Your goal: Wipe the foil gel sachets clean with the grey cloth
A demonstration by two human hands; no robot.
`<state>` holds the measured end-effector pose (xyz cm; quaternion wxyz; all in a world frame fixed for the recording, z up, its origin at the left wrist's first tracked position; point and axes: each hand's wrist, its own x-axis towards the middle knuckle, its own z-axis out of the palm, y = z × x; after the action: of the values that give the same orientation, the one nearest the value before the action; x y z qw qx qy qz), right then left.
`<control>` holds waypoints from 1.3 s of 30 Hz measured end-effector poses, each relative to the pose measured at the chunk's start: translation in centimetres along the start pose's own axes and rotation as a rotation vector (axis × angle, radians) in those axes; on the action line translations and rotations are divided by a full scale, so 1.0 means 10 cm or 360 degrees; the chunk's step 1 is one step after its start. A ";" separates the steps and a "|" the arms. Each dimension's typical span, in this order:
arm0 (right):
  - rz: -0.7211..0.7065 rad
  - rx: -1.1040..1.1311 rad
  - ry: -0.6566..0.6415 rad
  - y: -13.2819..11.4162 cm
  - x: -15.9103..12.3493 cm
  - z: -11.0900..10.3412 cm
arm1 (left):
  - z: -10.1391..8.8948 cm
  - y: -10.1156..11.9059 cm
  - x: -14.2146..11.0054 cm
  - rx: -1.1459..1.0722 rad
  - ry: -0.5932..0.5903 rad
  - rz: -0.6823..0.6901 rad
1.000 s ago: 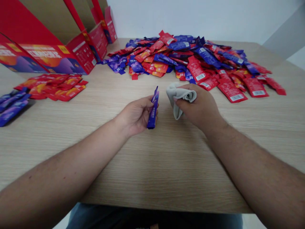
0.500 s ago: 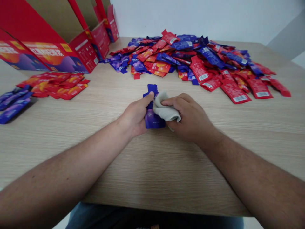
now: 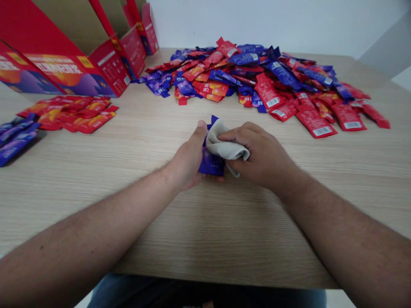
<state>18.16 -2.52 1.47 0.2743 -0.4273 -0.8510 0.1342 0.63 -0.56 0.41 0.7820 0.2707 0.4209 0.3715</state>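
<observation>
Purple packets (image 3: 17,143) lie in a small group at the far left of the pale wood counter (image 3: 154,141), next to an overlapping spread of red packets (image 3: 69,115); behind these stand red printed boxes (image 3: 107,66) with brown interiors showing. Further right, the left hand (image 3: 189,160) has its grip closed on a single purple sachet (image 3: 210,164), thumb along the left edge and fingers behind, held above the counter near its middle. A pale grey cloth (image 3: 223,145) covers part of the sachet's front, clamped in the grip of the right hand (image 3: 261,156). Beyond both hands, a mixed red-and-purple heap (image 3: 244,70) stretches rightward near the wall.
</observation>
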 end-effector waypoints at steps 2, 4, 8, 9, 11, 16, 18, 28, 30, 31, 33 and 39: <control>-0.0051 0.0046 -0.0003 -0.02 -0.01 0.02 | 0.01 0.00 -0.01 0.0003 0.0049 0.0030; -0.0160 0.0152 -0.0107 -0.05 -0.02 0.03 | 0.02 0.00 -0.01 -0.0028 0.0125 0.0090; -0.0283 0.0275 -0.0312 0.00 -0.02 -0.01 | 0.03 0.00 0.01 -0.0026 0.0178 0.0129; -0.0281 0.0253 -0.0325 0.03 -0.01 -0.03 | 0.02 0.00 0.01 -0.0009 0.0170 0.0114; -0.0201 0.0134 -0.0251 0.08 0.00 -0.07 | 0.00 0.01 0.00 0.0048 0.0111 0.0032; -0.0056 -0.0059 -0.0021 0.07 0.00 -0.08 | -0.07 0.04 -0.04 0.0161 -0.0130 -0.0132; -0.0101 -0.0036 0.0037 0.09 0.01 -0.06 | -0.08 0.05 -0.07 0.0218 -0.0244 -0.0170; 0.0783 0.0030 0.0561 0.64 0.11 0.03 | -0.14 0.06 -0.11 0.0493 -0.0444 -0.0208; 0.0801 0.0062 0.0526 0.60 0.09 0.04 | -0.16 0.06 -0.09 0.0600 -0.0395 -0.0098; 0.0805 0.0060 0.0511 0.57 0.09 0.04 | -0.16 0.07 -0.08 0.0654 -0.0370 -0.0051; 0.0823 0.0049 0.0428 0.53 0.07 0.04 | -0.16 0.10 -0.09 0.0723 -0.0366 -0.0005; 0.0979 -0.0053 0.0225 0.60 0.08 0.10 | -0.31 0.30 -0.19 0.0843 -0.0210 0.0116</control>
<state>21.17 1.70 -1.84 0.2722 -0.6774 -0.6626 0.1669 -3.76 -0.09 1.95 0.6958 0.5043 0.4416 0.2579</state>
